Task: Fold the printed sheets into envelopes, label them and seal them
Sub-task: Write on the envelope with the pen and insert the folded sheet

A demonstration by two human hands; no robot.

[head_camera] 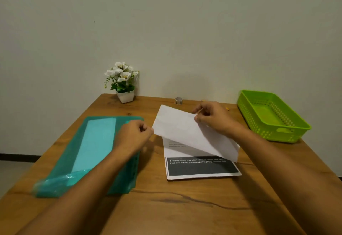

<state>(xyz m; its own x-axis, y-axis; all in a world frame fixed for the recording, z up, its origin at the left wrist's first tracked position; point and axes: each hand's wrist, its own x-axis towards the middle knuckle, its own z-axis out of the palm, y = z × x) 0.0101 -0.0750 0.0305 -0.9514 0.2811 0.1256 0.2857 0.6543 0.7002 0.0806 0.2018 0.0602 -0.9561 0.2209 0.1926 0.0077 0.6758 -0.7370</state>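
Observation:
A white printed sheet (pixel 185 133) lies in the middle of the wooden table, its far half lifted and curled toward me. A black block with white text shows on its near part. My left hand (pixel 134 135) pinches the lifted sheet's left corner. My right hand (pixel 212 117) pinches its far right edge. A green plastic folder (pixel 81 160) with a pale envelope inside lies to the left, partly under my left forearm. A small roll of tape (pixel 178 101) stands near the wall.
A lime green perforated basket (pixel 272 116) sits at the table's right edge. A white pot of white artificial flowers (pixel 123 83) stands at the back against the wall. A small yellow object (pixel 227 108) lies beside my right hand.

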